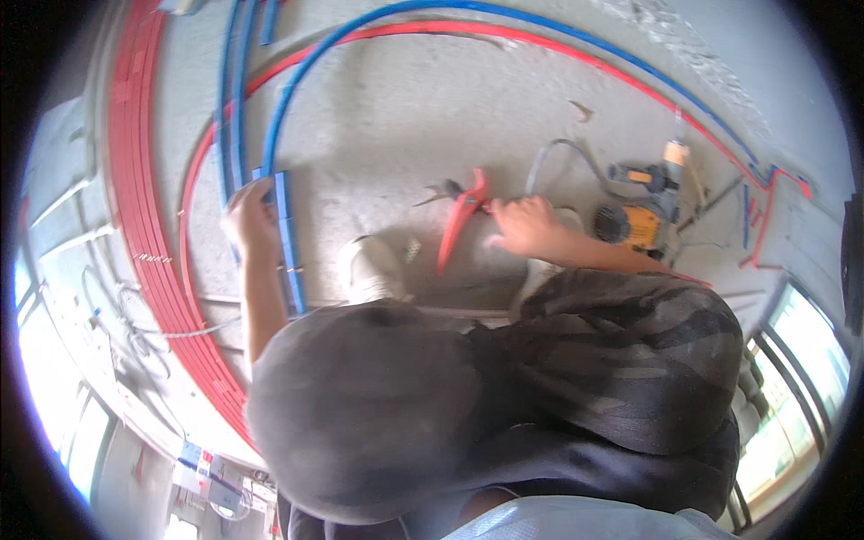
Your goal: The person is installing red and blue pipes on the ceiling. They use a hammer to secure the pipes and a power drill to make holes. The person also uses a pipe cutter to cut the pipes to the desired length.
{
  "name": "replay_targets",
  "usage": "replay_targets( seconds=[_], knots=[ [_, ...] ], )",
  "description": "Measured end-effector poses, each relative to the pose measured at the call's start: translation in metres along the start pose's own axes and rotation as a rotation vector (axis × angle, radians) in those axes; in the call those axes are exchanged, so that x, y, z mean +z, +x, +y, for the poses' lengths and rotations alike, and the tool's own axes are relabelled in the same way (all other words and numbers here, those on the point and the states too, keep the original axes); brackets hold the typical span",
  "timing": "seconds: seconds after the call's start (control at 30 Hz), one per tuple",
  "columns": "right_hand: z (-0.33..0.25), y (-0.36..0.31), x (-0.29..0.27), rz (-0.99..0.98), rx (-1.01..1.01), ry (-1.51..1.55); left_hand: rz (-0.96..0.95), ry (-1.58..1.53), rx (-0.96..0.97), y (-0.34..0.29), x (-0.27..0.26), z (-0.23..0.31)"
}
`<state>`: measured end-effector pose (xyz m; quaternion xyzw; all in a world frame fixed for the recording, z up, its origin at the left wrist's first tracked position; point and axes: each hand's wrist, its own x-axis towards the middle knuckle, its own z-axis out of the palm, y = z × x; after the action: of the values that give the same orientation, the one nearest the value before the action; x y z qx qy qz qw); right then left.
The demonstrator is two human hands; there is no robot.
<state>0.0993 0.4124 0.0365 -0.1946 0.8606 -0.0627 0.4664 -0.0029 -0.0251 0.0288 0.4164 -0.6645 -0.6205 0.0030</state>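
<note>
On the left, my left hand (250, 218) is closed on the end of a blue pipe (286, 99) that arcs away across the floor. Short straight blue pipe pieces (287, 229) lie right beside that hand. In front of my knees, my right hand (529, 225) grips one handle of a red pipe cutter (465, 214). Its other handle hangs toward me, and its dark jaw points left, apart from the pipe. Some blur covers the right fingers and the tool.
A long bundle of red pipes (144, 162) runs along the left. A red pipe (432, 27) curves beside the blue one. On the right lies a yellow and grey power drill (639, 216) with its cable (562, 144). My shoes (371, 270) stand on the concrete floor (387, 117).
</note>
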Motion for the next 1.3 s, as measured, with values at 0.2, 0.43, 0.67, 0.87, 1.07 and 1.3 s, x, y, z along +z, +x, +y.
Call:
replay_targets(
  seconds=[0.2,0.43,0.67,0.87,1.07,1.3],
  knots=[
    [-0.010,0.009,-0.004,0.321,0.131,-0.016,-0.001,0.039,-0.031,-0.002,-0.003,0.013],
    [-0.001,0.060,-0.136,0.441,-0.194,-0.070,-0.063,0.023,0.066,0.010,-0.004,0.000],
    [-0.070,0.096,-0.088,0.579,0.111,-0.290,0.006,0.043,0.053,0.014,-0.001,-0.008],
    [-0.050,0.111,-0.109,0.490,-0.048,-0.249,-0.060,-0.030,0.049,0.007,-0.004,-0.002],
    [-0.075,0.104,-0.136,0.405,-0.252,0.232,-0.073,-0.071,-0.003,0.009,-0.006,0.001],
    [-0.139,0.168,-0.135,-0.229,-0.247,0.669,-0.068,-0.067,-0.009,0.001,-0.006,0.009]
  ],
)
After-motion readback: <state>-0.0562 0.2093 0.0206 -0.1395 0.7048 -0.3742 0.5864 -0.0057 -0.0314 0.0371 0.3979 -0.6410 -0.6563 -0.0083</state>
